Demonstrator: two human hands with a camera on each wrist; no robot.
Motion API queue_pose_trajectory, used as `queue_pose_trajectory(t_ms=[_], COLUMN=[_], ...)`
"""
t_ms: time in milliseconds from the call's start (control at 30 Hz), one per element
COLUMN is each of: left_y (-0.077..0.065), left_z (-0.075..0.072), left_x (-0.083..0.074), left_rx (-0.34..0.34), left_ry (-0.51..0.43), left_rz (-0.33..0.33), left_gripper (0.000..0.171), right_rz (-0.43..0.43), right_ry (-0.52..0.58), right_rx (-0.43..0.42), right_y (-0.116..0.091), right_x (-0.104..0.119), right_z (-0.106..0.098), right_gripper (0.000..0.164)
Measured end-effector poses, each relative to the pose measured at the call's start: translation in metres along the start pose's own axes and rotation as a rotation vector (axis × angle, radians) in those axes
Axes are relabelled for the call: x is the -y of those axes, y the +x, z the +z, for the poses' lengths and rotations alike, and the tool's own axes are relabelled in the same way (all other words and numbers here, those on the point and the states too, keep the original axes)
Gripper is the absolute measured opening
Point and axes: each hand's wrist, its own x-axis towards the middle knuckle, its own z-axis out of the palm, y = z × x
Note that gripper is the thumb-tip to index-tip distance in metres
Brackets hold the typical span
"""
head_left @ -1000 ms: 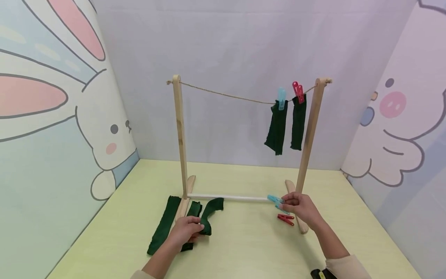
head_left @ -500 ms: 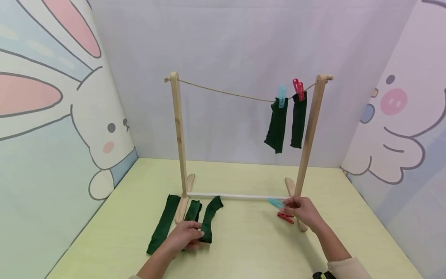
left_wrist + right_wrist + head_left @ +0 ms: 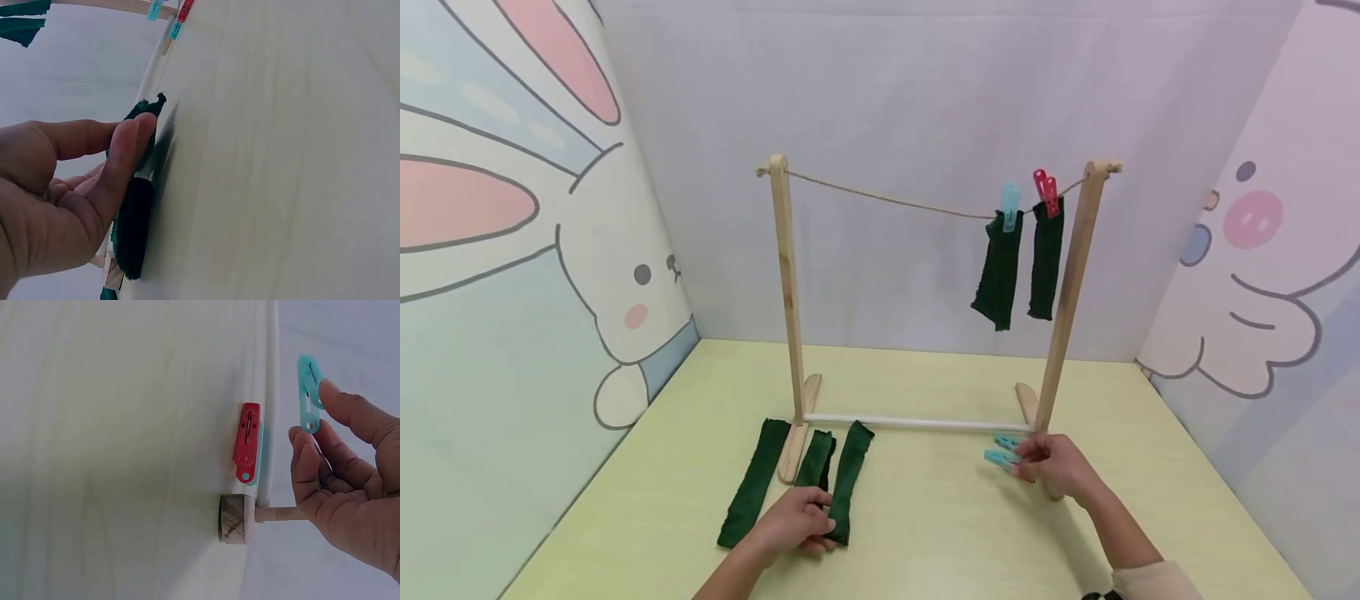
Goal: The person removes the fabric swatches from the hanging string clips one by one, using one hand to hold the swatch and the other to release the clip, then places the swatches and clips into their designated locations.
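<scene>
Left hand, bottom center-left of head view: thumb and fingertips pinch near end of a dark green cloth strip. Right hand, lower right: pinches light-blue clothespin, raised off tabletop in right wrist view.

Around left hand: folded green strip just left of the pinched one, partly behind the fingers; flat green strip farther left. Around right hand: red clothespin and second light-blue clothespin on tabletop; hand mostly hides the red one in head view.

Obstacles: wooden rack. Left post and right post rise either side of center, white crossbar low between, left foot beside the strips, right foot partly behind right hand. Rope sags post to post; two green strips hang at its right end, one by a light-blue clip, one by a red clip.

Edges: pale yellow tabletop ends mid-frame at gray backdrop; sides flare to lower corners along rabbit panel and right cartoon panel. Room: tabletop stretches between hands, before crossbar.
</scene>
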Motion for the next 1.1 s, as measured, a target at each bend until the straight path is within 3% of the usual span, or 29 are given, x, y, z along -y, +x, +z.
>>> queue_pose_trajectory(t_ms=[133, 400, 733, 933, 1100], left_y=[0.001, 0.002, -0.008, -0.014, -0.016], left_z=[0.004, 0.010, -0.002, -0.008, -0.010], left_x=[0.000, -0.003, -0.002, -0.004, -0.008], left_rx=[0.031, 0.064, 0.075, 0.083, 0.110], left_ry=[0.034, 0.082, 0.124, 0.138, 0.129], left_rz=[0.021, 0.042, 0.021, 0.051, 0.091], left_gripper=[0.038, 0.032, 0.032, 0.029, 0.030], right_rz=[0.002, -0.084, -0.134, -0.158, -0.191], right_ry=[-0.050, -0.087, -0.116, -0.209, -0.218], right_rx=[-0.004, 0.046, 0.097, 0.081, 0.102], right_y=[-0.002, -0.003, 0.000, 0.003, 0.005], right_x=[-0.005, -0.014, -0.017, -0.015, -0.010], right_z=[0.000, 0.001, 0.012, 0.017, 0.019], right_gripper=[0.023, 0.024, 0.026, 0.027, 0.030])
